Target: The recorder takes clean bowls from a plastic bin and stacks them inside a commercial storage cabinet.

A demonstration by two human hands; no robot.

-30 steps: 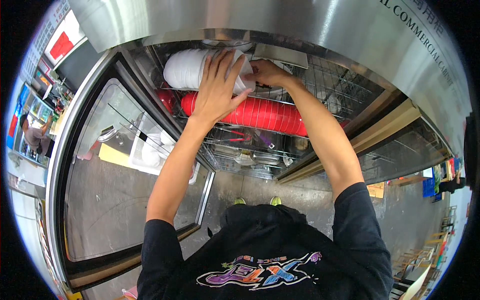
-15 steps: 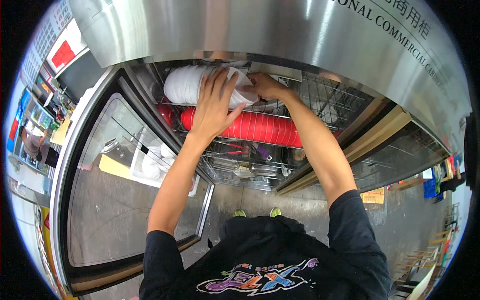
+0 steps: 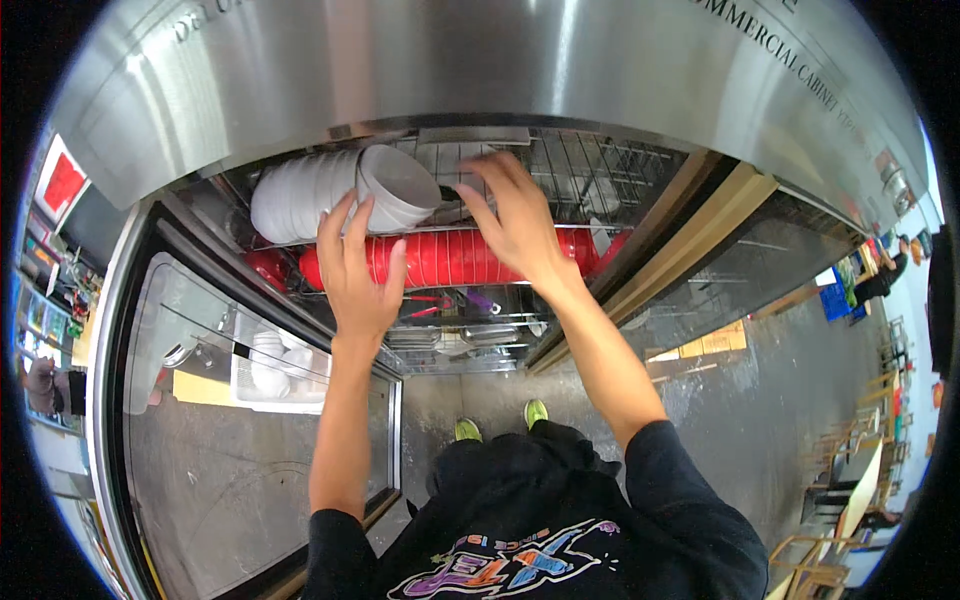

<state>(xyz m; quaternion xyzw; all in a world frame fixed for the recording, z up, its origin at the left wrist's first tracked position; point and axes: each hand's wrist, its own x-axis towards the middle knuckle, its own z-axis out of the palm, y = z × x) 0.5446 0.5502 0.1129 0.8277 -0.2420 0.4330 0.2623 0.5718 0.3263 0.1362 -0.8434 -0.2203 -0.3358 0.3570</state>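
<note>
Commercial kitchen: steel cabinet (image 3: pixel 500 70), wire shelves (image 3: pixel 600 180) of stacked bowls (image 3: pixel 300 195).

Brushed steel cabinet (image 3: pixel 480 70), wire-metal shelf (image 3: pixel 600 180), glossy white bowls (image 3: pixel 300 195), seemingly plastic red bowls (image 3: pixel 440 258)

Open wire shelf (image 3: pixel 600 185) right of white bowl stack (image 3: pixel 330 190), red bowl row (image 3: pixel 450 258) packed beneath, glass door (image 3: pixel 230 400) swung open leftward

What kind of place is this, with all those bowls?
Probably a restaurant or canteen kitchen area. A big stainless steel cabinet with a glass door holds wire shelves packed with a row of white bowls and a long row of red bowls, far more than a home needs.
</note>
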